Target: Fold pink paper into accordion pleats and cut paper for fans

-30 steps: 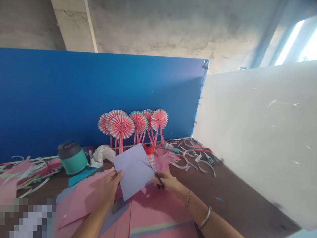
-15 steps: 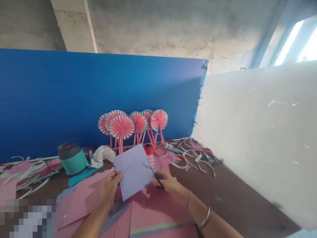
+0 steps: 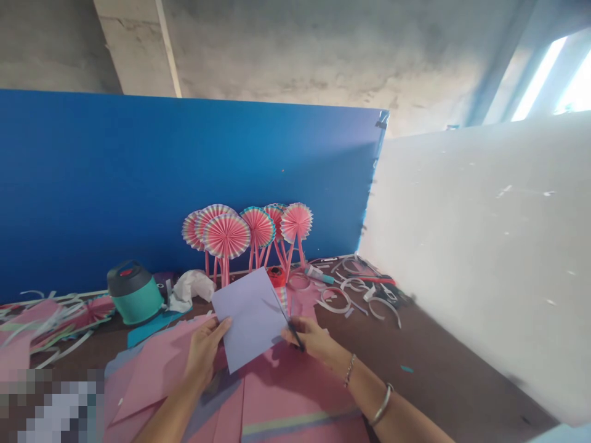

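Note:
A lavender sheet of paper (image 3: 249,320) is held tilted above the table, pinched at its left edge by my left hand (image 3: 205,344), thumb on top. My right hand (image 3: 311,338) is closed round the dark handles of a pair of scissors (image 3: 295,335) at the sheet's right edge. One blade lies along that edge, and the blades stand a little apart. Beneath both hands spread pink paper sheets (image 3: 300,387), some with a striped band. Part of the scissor handles is hidden by my fingers.
Pleated pink paper fans (image 3: 227,236) on legs stand against the blue partition (image 3: 115,166). A teal and black container (image 3: 135,292) and crumpled white tissue (image 3: 190,289) are at the left. White paper strips (image 3: 336,300) and a glue tube (image 3: 319,274) lie at right.
Hardly anything differs. The sheet and both hands keep their places, while the scissor blades shift very slightly at the sheet's right edge.

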Tool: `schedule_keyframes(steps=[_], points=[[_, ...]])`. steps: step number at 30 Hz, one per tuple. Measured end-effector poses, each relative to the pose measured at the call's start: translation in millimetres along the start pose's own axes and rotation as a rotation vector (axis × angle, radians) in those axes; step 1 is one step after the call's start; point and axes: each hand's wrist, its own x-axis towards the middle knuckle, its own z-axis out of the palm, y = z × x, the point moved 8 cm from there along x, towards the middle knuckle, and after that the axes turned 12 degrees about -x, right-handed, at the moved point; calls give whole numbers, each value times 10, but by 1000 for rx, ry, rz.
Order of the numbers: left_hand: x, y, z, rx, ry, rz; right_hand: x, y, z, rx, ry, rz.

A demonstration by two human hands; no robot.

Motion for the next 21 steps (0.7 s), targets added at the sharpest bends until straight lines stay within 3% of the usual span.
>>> schedule_keyframes(steps=[21], points=[[-42, 34, 19, 23, 18, -13, 47, 55, -10, -75, 24, -111]])
